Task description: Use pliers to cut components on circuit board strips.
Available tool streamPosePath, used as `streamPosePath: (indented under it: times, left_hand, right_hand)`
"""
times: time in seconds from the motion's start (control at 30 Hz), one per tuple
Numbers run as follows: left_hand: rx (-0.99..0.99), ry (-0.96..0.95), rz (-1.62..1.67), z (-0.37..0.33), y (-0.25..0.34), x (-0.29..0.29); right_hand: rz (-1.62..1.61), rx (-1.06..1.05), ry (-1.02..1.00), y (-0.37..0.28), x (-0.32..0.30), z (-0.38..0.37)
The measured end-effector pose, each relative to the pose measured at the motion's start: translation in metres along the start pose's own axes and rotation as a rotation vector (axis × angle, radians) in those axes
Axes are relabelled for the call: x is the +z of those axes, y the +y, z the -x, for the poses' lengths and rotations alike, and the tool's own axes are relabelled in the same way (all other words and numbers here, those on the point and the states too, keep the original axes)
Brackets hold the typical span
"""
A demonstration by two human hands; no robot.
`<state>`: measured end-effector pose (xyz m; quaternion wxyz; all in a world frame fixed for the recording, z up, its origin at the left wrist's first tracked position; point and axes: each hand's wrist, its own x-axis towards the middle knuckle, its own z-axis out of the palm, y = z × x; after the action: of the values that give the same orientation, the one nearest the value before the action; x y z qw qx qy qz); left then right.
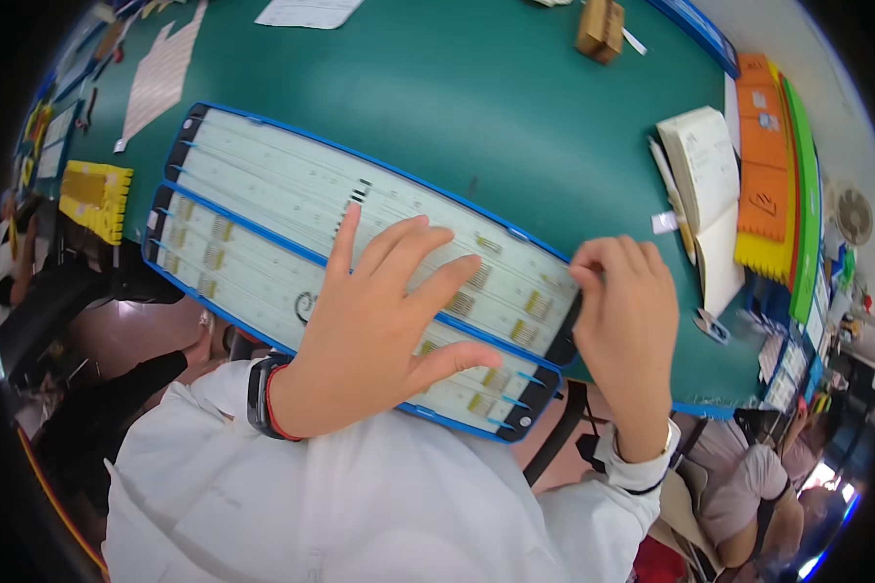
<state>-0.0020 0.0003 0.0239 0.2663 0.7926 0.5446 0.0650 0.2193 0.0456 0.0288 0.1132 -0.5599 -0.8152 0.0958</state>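
An open blue case (262, 155) lies mid-view on the green worktop (554, 117). The left hand (371, 316) spreads over it, fingers released; the right hand (629, 316) curls at its three-o'clock end, grip unclear. Tan pieces (538, 303) sit toward three and nine o'clock; ten o'clock looks sparse, suggesting work partway.

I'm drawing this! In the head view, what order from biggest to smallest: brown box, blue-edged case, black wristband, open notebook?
1. Blue-edged case
2. Open notebook
3. Brown box and black wristband: too alike to rank
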Motion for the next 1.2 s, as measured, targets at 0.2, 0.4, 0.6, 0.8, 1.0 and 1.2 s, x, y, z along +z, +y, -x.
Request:
streamPosePath:
  times: [0.2,0.4,0.6,0.8,1.0,1.2]
  left_hand:
    - [0.090,0.177,-0.068,-0.024,0.033,0.019]
    - [0.156,0.099,0.049,-0.024,0.019,0.030]
    - [0.223,-0.044,-0.083,-0.029,0.014,0.014]
    - [0.274,-0.117,-0.137,-0.038,0.009,0.011]
    - [0.289,-0.100,-0.183,-0.048,0.002,0.013]
    - [0.427,0.071,0.009,-0.064,-0.019,0.023]
  right_hand:
    - [0.061,-0.016,-0.059,0.001,-0.002,0.006]
    - [-0.555,0.202,0.386,0.012,-0.013,0.007]
    - [-1.134,0.121,0.803,0.036,0.009,0.013]
    - [-1.334,0.063,0.783,0.032,0.024,0.018]
    - [-1.237,0.076,0.730,0.032,0.024,0.009]
    - [-1.241,0.136,0.777,0.034,0.023,0.015]
